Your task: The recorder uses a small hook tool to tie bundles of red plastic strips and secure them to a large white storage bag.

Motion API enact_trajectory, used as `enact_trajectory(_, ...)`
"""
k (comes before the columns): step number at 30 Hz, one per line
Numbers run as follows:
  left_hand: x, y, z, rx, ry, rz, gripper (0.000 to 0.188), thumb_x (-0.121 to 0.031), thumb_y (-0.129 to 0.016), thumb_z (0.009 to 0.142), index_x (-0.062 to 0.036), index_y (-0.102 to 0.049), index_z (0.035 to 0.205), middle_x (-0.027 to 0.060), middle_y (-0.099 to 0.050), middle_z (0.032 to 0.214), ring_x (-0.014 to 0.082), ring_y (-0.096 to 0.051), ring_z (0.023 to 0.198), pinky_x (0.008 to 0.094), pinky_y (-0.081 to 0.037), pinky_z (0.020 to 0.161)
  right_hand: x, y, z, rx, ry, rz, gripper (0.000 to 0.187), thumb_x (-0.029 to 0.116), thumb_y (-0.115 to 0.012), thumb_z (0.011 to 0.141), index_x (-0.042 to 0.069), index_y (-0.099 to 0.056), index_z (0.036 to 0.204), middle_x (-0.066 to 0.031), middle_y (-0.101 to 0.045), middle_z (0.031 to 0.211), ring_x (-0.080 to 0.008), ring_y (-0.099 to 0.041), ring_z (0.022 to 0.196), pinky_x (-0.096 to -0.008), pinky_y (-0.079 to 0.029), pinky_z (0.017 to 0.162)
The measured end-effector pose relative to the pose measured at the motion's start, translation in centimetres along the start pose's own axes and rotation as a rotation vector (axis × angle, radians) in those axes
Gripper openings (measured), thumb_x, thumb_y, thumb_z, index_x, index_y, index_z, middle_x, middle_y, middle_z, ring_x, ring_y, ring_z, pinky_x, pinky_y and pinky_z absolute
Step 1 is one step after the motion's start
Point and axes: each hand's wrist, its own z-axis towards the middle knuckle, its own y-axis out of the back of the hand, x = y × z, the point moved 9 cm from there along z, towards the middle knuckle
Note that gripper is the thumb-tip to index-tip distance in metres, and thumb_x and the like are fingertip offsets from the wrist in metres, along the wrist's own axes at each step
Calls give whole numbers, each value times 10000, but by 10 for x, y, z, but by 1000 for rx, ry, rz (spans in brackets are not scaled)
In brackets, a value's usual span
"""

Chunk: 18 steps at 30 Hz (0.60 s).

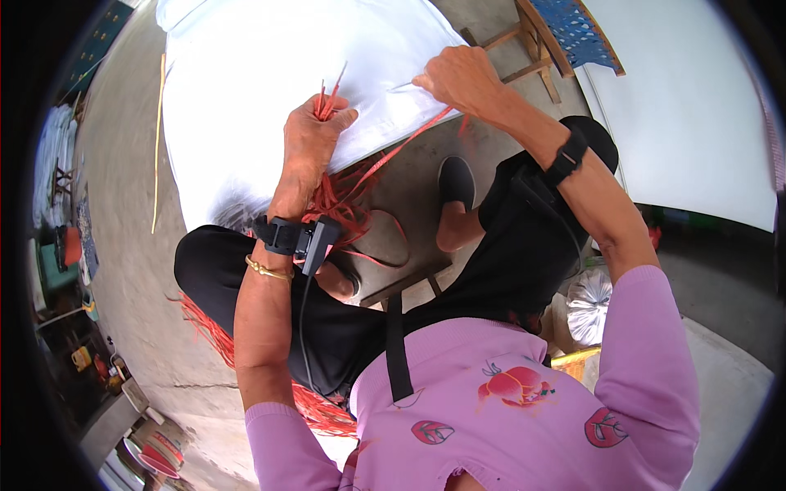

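Note:
My left hand [315, 135] is closed around a small bunch of red cords [327, 106], whose thin greyish tips stick up past the fingers. To its right, my right hand [465, 80] is closed with the fingers curled in. A flat red cord [407, 141] runs from below it down and left toward a tangle of red cords [342, 196] hanging between my knees. One thin greyish tip [401, 85] pokes out to the left of the right fingers. Both hands are over the near part of a white cloth-covered surface [246, 98].
More red cords [323, 409] lie at my left side. A wooden frame with blue webbing [577, 33] stands at the upper right, near a large white panel [696, 106]. A yellow strip [159, 147] lies on the concrete floor. Household items line the far left.

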Motion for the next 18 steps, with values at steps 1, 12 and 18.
enact_trajectory(1, -1, -4, -1, 8, -3, 6, 177, -107, -696, 747, -18, -634, 886, 34, -605, 755, 88, -527, 718, 224, -417, 659, -6, 5, 1, -79, -34, -21, 390, 356, -587, 792, 4, -649, 634, -182, -581, 581, -325, -588, 549, -399, -451, 487)
enact_trajectory(12, -40, -35, -9, -39, -234, 299, 210, -128, -700, 736, -4, -610, 880, 73, -615, 747, 112, -530, 671, 253, -446, 639, -19, -1, 7, -18, -130, 59, 379, 348, -591, 792, -14, -660, 705, -204, -610, 654, -336, -618, 626, -404, -475, 527)
enact_trajectory(18, -48, -62, -10, -24, -286, 477, 201, -222, -663, 734, -58, -598, 831, 120, -589, 816, 331, -574, 785, 422, -449, 671, -17, 1, 7, 2, -143, 42, 317, 342, -612, 787, 32, -671, 759, -156, -640, 698, -307, -641, 679, -401, -490, 547)
